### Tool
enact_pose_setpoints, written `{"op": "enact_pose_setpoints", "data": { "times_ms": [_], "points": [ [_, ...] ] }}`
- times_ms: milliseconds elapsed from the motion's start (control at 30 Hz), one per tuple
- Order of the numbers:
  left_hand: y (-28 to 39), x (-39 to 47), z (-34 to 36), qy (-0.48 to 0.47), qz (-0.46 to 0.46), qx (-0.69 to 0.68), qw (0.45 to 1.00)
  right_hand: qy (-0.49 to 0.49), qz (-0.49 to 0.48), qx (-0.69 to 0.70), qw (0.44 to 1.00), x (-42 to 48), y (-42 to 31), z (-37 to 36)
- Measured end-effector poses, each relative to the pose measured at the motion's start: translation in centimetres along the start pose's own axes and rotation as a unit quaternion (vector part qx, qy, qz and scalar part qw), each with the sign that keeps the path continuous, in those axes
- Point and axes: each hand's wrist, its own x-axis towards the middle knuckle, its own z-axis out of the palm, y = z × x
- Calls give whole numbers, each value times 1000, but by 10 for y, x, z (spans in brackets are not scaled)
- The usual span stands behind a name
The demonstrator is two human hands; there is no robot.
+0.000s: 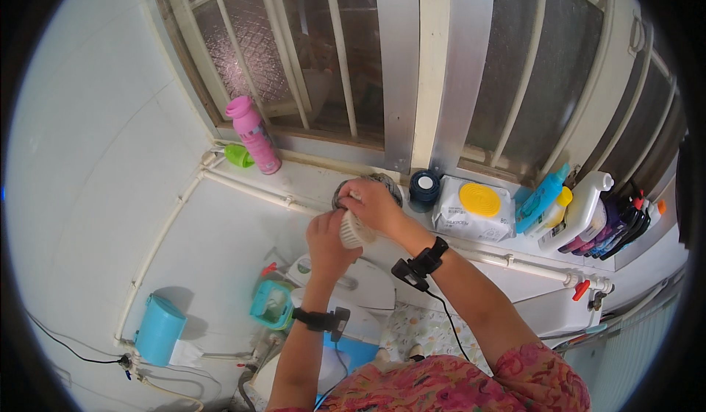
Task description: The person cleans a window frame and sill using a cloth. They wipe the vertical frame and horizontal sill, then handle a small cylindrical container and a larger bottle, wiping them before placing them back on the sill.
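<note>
My left hand (331, 243) holds a whitish ribbed object (353, 231), perhaps a brush, by its side. Above it, my right hand (372, 205) bends over the same object's upper end, its fingertips pinching a small pale part. What that part is, I cannot tell. Just behind my right hand, a grey coiled item (386, 186) lies on the window ledge, partly hidden. To its right stand a dark jar (424, 190) with a white spot on top and a white pack of wipes (474, 220) with a yellow lid.
A pink bottle (255, 136) and a green cup (238, 156) stand at the ledge's left. Several cleaning bottles (579, 210) line its right end. White pipes (248, 191) run below. Lower down are a toilet (364, 285), a turquoise bin (272, 304) and a blue paper holder (160, 329).
</note>
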Motion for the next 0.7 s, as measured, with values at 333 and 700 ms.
{"op": "enact_pose_setpoints", "data": {
  "times_ms": [333,700],
  "points": [
    [-16,-2,5,17,-29,-65,997,18,-41,26,999,-33,-36,3],
    [-18,-4,4,11,-9,-25,1000,41,7,-25,999,-23,-10,6]
  ]
}}
